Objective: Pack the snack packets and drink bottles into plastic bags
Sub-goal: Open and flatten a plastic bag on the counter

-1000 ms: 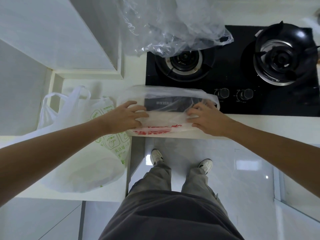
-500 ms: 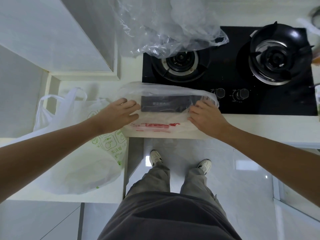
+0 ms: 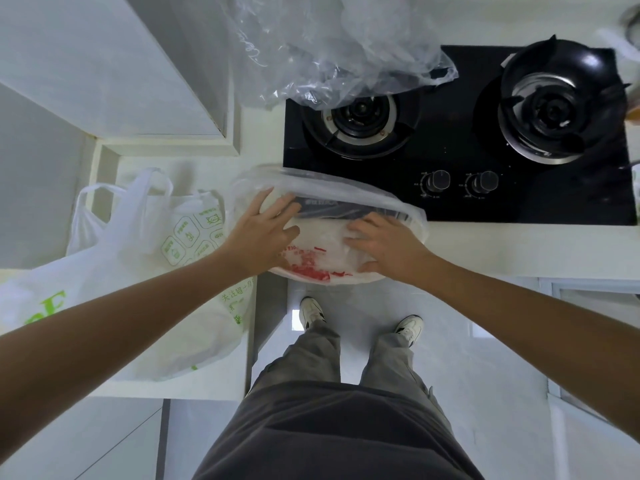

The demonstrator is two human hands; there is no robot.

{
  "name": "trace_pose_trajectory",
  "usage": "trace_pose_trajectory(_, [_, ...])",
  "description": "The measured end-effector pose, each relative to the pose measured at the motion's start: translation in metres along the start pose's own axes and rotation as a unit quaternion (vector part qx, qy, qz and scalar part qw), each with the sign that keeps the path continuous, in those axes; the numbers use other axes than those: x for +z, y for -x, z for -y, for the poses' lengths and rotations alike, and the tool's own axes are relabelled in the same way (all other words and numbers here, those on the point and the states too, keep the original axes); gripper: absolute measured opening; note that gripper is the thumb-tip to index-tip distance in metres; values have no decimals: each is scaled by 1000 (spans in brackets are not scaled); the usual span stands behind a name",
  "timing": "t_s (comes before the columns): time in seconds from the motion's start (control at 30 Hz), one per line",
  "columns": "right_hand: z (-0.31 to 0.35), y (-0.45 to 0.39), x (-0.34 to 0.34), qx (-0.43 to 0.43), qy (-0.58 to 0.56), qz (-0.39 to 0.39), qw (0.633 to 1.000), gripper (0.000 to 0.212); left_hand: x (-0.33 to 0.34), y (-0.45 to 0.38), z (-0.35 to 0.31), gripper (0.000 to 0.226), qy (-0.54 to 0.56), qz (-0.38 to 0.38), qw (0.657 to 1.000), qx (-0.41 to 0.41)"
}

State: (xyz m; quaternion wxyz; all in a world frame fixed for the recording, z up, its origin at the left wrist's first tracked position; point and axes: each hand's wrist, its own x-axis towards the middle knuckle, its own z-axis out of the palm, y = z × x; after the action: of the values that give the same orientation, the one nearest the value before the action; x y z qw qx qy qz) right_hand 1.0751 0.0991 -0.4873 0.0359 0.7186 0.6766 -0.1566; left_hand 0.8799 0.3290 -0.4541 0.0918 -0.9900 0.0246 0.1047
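A thin translucent plastic bag with red print [image 3: 322, 233] lies on the white counter edge, partly over the front of the black hob. My left hand [image 3: 258, 233] lies on its left part with the fingers spread and straight. My right hand [image 3: 384, 245] lies on its right part, fingers bent a little against the film. A white bag with green print [image 3: 166, 258] lies on the lower counter to the left. No snack packets or bottles are in view.
A black two-burner gas hob [image 3: 460, 150] with two knobs fills the counter behind the bag. A crumpled clear plastic sheet [image 3: 329, 50] covers part of the left burner. A white cabinet [image 3: 114, 64] stands at the left. Below are my legs and a pale floor.
My left hand has slid farther onto the red-printed bag, its fingers now spread toward the hob. The bag's near edge has bulged into a rounder shape. My right hand stayed almost in place.
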Motion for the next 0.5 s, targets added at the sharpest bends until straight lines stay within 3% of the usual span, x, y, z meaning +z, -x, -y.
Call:
trace_pose_trajectory(0.13, [0, 2, -10, -3, 23, 47, 999, 76, -3, 0, 4, 86, 12, 34, 999, -21])
trace_pose_trajectory(0.5, [2, 19, -12, 54, 1, 55, 997, 81, -8, -6, 11, 116, -10, 90, 995, -52])
